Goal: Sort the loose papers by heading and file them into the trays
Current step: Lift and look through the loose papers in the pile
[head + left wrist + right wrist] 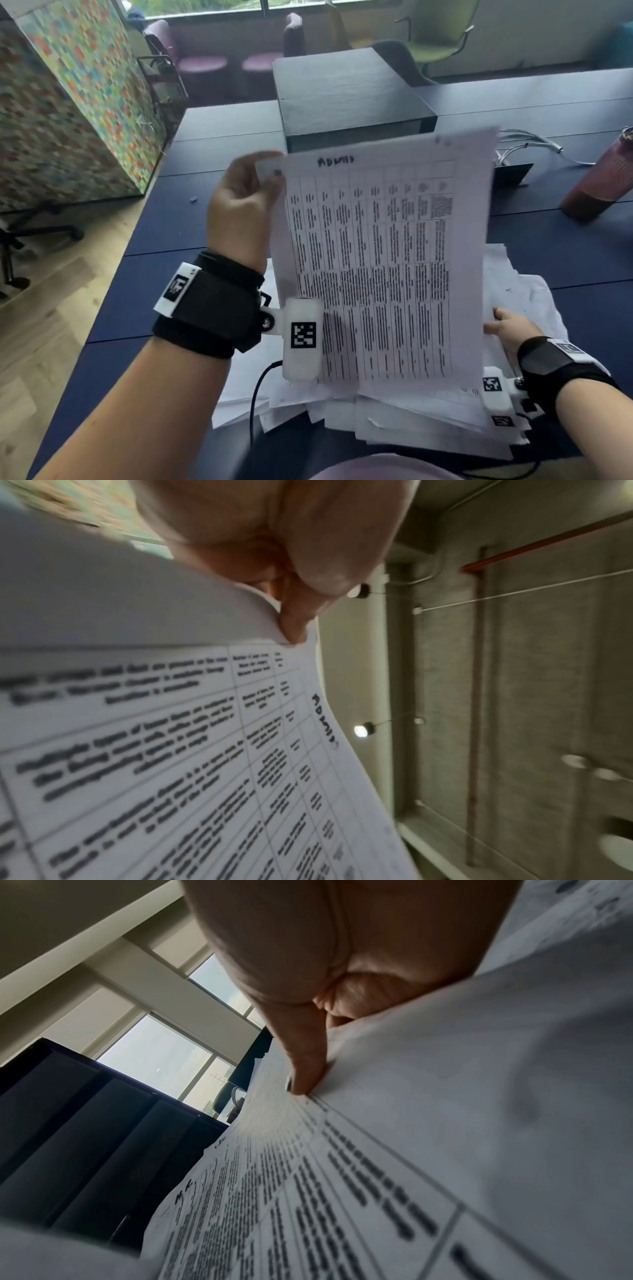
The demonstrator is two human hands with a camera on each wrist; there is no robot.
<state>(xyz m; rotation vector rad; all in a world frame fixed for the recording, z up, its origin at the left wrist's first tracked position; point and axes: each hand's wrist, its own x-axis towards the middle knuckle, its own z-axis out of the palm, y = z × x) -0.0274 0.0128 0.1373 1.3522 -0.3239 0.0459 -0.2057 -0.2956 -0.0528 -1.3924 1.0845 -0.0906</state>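
A printed sheet [387, 257] with a table and a handwritten heading at its top stands raised and tilted above the blue table [205, 192]. My left hand [246, 205] pinches its top left corner; in the left wrist view the fingertips [291, 623] nip the sheet [171, 750] at that corner. Below lies a messy pile of loose papers [428, 421]. My right hand [510, 325] is at the pile's right side, by the raised sheet's lower right edge. In the right wrist view its thumb [304, 1064] lies on a printed sheet [308, 1191], its fingers hidden under paper.
A black box [352, 102] stands just behind the raised sheet. White cables [534, 144] and a brown bottle [603, 181] are at the right. A colourful partition [68, 113] and chairs [202, 61] stand beyond the table's left and far edges.
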